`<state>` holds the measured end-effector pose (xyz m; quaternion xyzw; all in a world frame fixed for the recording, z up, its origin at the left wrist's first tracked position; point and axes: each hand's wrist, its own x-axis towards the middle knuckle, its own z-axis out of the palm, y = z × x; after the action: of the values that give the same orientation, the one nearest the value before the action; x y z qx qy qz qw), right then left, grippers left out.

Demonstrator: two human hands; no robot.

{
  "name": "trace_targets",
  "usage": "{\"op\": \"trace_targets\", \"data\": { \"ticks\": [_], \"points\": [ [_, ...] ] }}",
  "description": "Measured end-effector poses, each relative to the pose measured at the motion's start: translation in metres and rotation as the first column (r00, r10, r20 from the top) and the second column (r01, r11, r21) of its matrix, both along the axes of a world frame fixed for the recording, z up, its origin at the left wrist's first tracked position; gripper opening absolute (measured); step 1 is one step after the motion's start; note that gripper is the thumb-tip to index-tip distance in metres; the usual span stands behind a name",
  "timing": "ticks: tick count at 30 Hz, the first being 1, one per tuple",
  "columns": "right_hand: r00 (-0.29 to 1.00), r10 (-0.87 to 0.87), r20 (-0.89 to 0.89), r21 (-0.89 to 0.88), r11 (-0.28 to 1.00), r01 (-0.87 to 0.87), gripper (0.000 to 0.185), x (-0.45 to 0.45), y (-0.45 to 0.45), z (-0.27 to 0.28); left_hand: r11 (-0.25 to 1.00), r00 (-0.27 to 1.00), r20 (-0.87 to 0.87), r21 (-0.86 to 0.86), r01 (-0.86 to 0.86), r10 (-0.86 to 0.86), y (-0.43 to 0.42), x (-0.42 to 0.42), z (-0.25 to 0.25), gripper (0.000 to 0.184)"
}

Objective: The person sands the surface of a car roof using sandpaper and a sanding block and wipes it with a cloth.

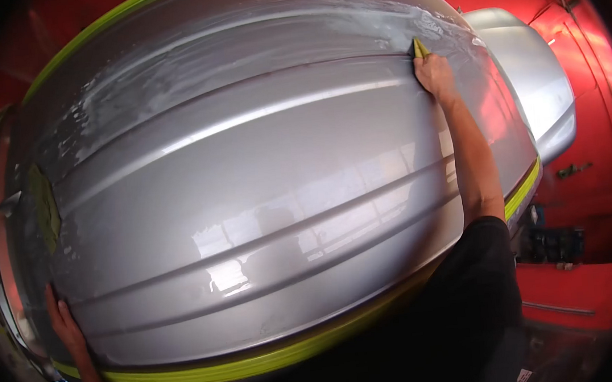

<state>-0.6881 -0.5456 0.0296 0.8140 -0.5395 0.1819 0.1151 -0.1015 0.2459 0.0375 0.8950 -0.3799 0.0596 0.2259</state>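
A silver ribbed car roof [246, 167] fills most of the view. My right hand [435, 74] is stretched far across it, closed on a small yellow-and-dark folded pad [419, 48]. The pad touches the roof beside whitish, wet-looking smears [379, 28] along the far side. At the near left, my left hand [64, 323] lies against the roof with its fingers stretched out, holding nothing. Above that hand, an olive-green cloth [45, 208] lies on the roof's left end.
Yellow-green tape [213, 371] runs along the near edge of the roof, with more on the far edge. Another silver body panel [522, 77] stands at the right. Red surfaces [577, 294] and a dark object [554, 242] lie beyond the roof at the right.
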Motion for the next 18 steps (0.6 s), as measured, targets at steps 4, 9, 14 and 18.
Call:
{"op": "trace_targets", "data": {
  "ticks": [4, 9, 14, 18],
  "points": [
    [0.933, 0.077, -0.350, -0.070, 0.992, -0.108, 0.037, -0.041, -0.041, -0.005, 0.999, 0.999, -0.015, -0.021, -0.041, 0.041, -0.005, -0.006, 0.002, 0.044],
    [0.934, 0.253, 0.252, 0.082, 0.956, -0.281, 0.031, 0.060, 0.086, 0.008, 0.996, 0.996, -0.039, -0.037, -0.079, 0.077, -0.010, -0.020, 0.011, 0.044],
    [0.762, 0.607, 0.227, -0.034, 0.787, -0.616, 0.039, 0.120, 0.166, 0.000, 0.999, 1.000, 0.006, -0.040, 0.024, -0.023, -0.001, 0.003, -0.001, 0.045],
    [0.936, 0.204, 0.288, 0.134, 0.959, -0.250, 0.039, 0.067, 0.122, 0.008, 1.000, 1.000, -0.027, -0.026, -0.017, 0.017, -0.002, -0.004, 0.001, 0.045]
  ]
}}
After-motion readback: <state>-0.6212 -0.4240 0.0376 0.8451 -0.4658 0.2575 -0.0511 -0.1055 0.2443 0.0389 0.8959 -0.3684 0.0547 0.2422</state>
